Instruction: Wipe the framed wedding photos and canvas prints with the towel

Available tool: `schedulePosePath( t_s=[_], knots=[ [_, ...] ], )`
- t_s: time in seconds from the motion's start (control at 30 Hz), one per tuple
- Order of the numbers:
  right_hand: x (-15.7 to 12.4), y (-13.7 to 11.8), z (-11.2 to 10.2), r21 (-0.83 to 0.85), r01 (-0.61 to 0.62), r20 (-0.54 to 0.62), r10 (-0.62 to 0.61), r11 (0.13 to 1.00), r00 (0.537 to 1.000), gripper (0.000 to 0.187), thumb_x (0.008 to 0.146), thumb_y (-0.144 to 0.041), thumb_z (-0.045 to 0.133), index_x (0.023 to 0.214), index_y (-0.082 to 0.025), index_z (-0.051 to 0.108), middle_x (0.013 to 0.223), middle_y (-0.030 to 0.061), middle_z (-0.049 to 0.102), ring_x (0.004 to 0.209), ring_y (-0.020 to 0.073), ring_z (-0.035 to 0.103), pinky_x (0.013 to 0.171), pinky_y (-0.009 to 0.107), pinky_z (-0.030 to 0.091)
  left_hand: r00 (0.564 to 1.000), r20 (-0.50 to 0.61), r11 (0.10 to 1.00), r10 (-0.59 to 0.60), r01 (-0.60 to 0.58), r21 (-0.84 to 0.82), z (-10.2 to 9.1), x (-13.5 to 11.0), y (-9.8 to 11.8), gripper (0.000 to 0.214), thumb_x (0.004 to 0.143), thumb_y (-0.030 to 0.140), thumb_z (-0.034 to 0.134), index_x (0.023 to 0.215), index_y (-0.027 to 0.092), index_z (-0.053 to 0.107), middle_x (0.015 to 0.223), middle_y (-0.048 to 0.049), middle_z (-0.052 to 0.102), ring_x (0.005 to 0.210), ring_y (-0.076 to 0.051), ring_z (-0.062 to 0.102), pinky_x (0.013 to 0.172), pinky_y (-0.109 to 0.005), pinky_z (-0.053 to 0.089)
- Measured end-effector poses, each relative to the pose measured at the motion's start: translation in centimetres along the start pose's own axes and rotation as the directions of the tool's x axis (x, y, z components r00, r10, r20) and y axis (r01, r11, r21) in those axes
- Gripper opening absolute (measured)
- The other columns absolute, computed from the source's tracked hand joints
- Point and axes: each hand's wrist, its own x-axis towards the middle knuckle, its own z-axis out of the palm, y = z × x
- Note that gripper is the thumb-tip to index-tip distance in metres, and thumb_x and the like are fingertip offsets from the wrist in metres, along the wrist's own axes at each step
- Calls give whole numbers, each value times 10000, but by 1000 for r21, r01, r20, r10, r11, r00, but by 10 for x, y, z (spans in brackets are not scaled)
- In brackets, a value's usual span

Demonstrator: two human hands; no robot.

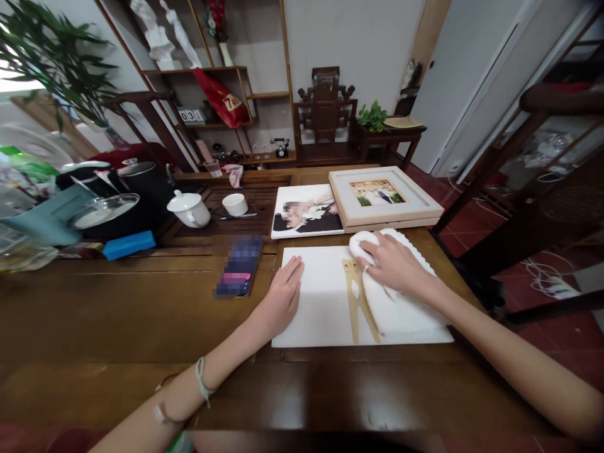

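My left hand (285,294) lies flat on the left edge of a white board (321,286), fingers stretched out and holding nothing. With its fingers curled, my right hand (394,261) grips a bunched part of a white towel (406,314). The rest of the towel is spread over the board's right side. Between my hands, beside the towel, a tan A-shaped stand piece (353,305) rests on the board. Its narrow end, with small holes, points away from me. My right fingertips are close to that end.
Behind the board lie a photo print (306,211) and a framed photo (377,192). A phone (240,267) is left of my left hand. Further left stand a lidded white cup (189,209), a small white bowl (234,204) and a blue block (129,245). A dark chair (514,207) stands at right.
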Motion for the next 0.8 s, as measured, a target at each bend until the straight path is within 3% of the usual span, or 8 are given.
schedulePosePath(
  t_s=[0.1, 0.2, 0.33, 0.43, 0.57, 0.7, 0.8],
  knots=[
    [-26, -10, -8, 10, 109, 66, -109, 994, 992, 247, 900, -243, 407, 1012, -168, 615, 1038, 146, 582, 852, 265, 575, 712, 361, 422, 1000, -19, 1000, 14, -14, -6, 2, 0, -1, 459, 982, 199, 283, 1432, 149, 359, 1518, -152, 338, 1440, -261, 251, 1165, -499, 282],
    [-72, -30, -14, 72, 240, 141, -249, 968, 958, 211, 833, -176, 456, 966, -197, 619, 995, 115, 597, 771, 230, 572, 636, 325, 414, 999, -28, 1000, 17, -17, -8, 3, 0, -3, 464, 981, 200, 286, 1439, 159, 350, 1519, -148, 339, 1442, -260, 244, 1164, -502, 282],
    [-110, -42, -15, 81, 258, 157, -268, 963, 951, 296, 761, -131, 482, 1011, -217, 616, 1056, 120, 591, 827, 259, 569, 588, 317, 418, 1000, -19, 1000, 22, -22, -7, 3, 0, -3, 467, 980, 202, 289, 1443, 165, 343, 1523, -149, 332, 1445, -258, 236, 1166, -503, 275],
    [-97, -31, -13, 73, 234, 134, -242, 969, 961, 297, 774, -123, 469, 1017, -214, 615, 1052, 120, 590, 872, 267, 562, 650, 342, 440, 1000, -16, 1000, 10, -10, -11, 3, 0, -3, 466, 980, 202, 289, 1439, 156, 348, 1520, -150, 337, 1446, -254, 235, 1169, -494, 273],
    [-53, -15, -10, -19, 198, 68, -196, 980, 978, 225, 801, -163, 485, 980, -198, 617, 1013, 123, 600, 932, 293, 540, 776, 419, 435, 999, -31, 1000, 23, -24, -17, 2, 0, -2, 461, 981, 199, 284, 1436, 166, 352, 1521, -144, 335, 1444, -256, 241, 1165, -502, 280],
    [-24, -5, 0, -86, 165, 12, -164, 983, 986, 390, 778, -154, 508, 1150, -228, 596, 1279, 149, 537, 1109, 386, 482, 895, 611, 362, 1000, -9, 1000, 21, -21, -9, 0, 0, 0, 457, 986, 207, 275, 1430, 140, 360, 1520, -155, 332, 1443, -253, 244, 1174, -485, 267],
    [-26, 6, 8, 12, 212, 6, -212, 977, 977, 517, 733, -79, 503, 1222, -234, 571, 1451, 160, 398, 1294, 400, 360, 963, 627, 335, 1000, 2, 1000, 8, -8, -3, -1, 1, 0, 459, 989, 211, 265, 1429, 119, 358, 1520, -165, 328, 1446, -251, 234, 1179, -482, 258]
  ],
)
